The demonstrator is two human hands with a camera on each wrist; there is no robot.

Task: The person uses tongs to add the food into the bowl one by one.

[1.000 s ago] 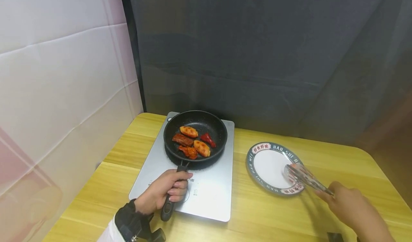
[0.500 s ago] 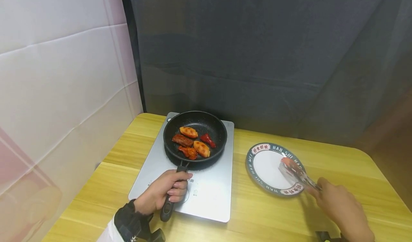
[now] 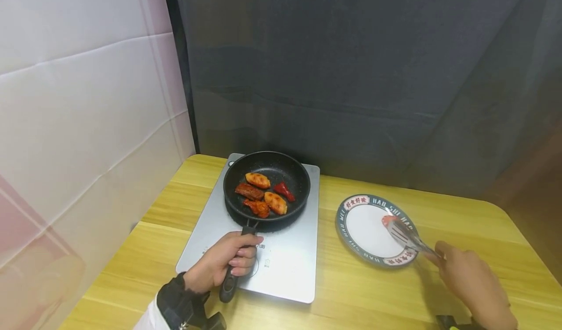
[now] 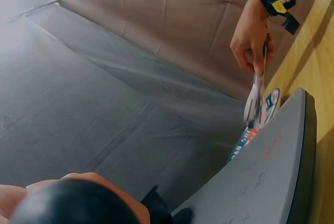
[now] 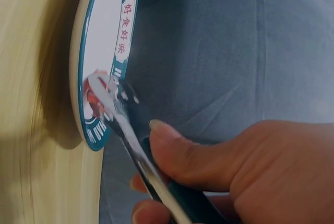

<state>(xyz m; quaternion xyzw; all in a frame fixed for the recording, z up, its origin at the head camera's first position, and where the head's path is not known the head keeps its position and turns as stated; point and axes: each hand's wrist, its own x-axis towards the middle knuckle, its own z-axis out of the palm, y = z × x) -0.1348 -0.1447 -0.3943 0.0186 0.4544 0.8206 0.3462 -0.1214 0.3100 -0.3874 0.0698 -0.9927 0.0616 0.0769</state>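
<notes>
My left hand (image 3: pixel 230 259) grips the black handle (image 3: pixel 228 287) of a frying pan (image 3: pixel 295 175), which rests on a silver induction cooker (image 3: pixel 290 266). Several browned food pieces lie in the pan, among them a dark strip (image 3: pixel 249 191), a yellowish piece (image 3: pixel 275 203) and a red piece (image 3: pixel 284 191). On the right, my right hand (image 3: pixel 474 281) holds metal tongs (image 3: pixel 408 237) over a white plate (image 3: pixel 364 230) with a dark green lettered rim. At the tongs' tips shows a red-orange food piece (image 5: pixel 94 103); whether it is pinched or lies on the plate I cannot tell.
The wooden table (image 3: pixel 351 296) carries the cooker and the plate. A dark grey curtain (image 3: pixel 351 76) hangs behind it, and a pale cloth wall (image 3: pixel 88 125) stands on the left. Wood surface lies between cooker and plate.
My right hand has moved left with the tongs, then shifted slightly right. The red-orange piece shows more at the tips, over the plate's right side. My left hand and the pan stay put.
</notes>
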